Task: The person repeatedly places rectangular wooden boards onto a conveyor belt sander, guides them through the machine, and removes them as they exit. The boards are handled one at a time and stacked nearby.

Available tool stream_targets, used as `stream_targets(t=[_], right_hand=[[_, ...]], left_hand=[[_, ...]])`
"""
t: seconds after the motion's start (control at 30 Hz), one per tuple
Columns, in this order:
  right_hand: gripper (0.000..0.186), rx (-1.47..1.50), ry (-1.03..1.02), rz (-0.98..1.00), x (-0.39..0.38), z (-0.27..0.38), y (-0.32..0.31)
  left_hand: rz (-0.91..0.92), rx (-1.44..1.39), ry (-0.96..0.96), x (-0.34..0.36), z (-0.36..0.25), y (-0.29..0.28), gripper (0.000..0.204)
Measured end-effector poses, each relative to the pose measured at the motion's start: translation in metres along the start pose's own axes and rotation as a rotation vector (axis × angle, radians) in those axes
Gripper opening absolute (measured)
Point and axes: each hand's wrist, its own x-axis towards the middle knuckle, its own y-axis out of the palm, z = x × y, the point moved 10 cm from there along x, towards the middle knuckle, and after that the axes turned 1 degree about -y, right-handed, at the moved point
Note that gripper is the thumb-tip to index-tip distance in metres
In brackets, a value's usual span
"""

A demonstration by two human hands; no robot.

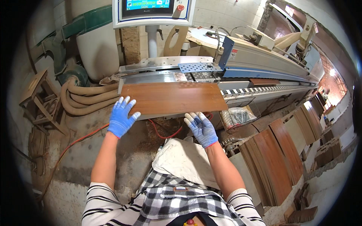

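Note:
A flat brown wood-grain board (173, 97) lies across the near end of a long machine with a metal bed (147, 78) and a perforated blue plate (198, 67). My left hand (122, 117), in a blue glove with pale fingertips, touches the board's near left part with its fingers spread. Below the board's near right edge, my right hand (200, 129), gloved the same way, has its fingers apart and slightly curled at that edge; whether they touch it is hard to tell.
A control panel with a screen (147, 7) stands above. Thick hoses (81, 90) and a wooden stool (39, 101) are at left, a thin red hose (86, 137) on the floor. A wire basket (241, 116) hangs below the machine. Stacked boards (267, 162) stand at right.

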Motion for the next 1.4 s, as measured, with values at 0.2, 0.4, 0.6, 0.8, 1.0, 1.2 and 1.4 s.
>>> stream_targets(t=[0.2, 0.4, 0.6, 0.8, 1.0, 1.2, 1.4], right_hand=[[0.059, -0.447, 0.010, 0.075, -0.055, 0.020, -0.013], [0.042, -1.861, -0.300, -0.146, -0.133, 0.048, -0.080], [0.043, -2.201, -0.543, -0.212, -0.176, 0.023, -0.112], [0.041, -2.120, -0.530, -0.250, -0.175, 0.024, -0.121], [0.041, -2.109, -0.538, -0.256, -0.175, 0.025, -0.122], [0.040, -2.109, -0.540, -0.257, -0.176, 0.025, -0.123], [0.038, -2.099, -0.547, -0.251, -0.176, 0.026, -0.121]], left_hand=[[0.139, -0.018, -0.229, 0.044, 0.042, 0.029, 0.064], [0.192, 0.040, -0.318, 0.072, 0.054, 0.047, 0.067], [0.106, 0.024, -0.314, 0.071, 0.055, 0.049, 0.065], [0.101, 0.023, -0.317, 0.069, 0.053, 0.045, 0.065], [0.095, 0.027, -0.308, 0.069, 0.055, 0.047, 0.065], [0.127, -0.004, -0.305, 0.067, 0.056, 0.044, 0.065], [0.152, 0.083, -0.385, 0.050, 0.082, 0.034, 0.062]])
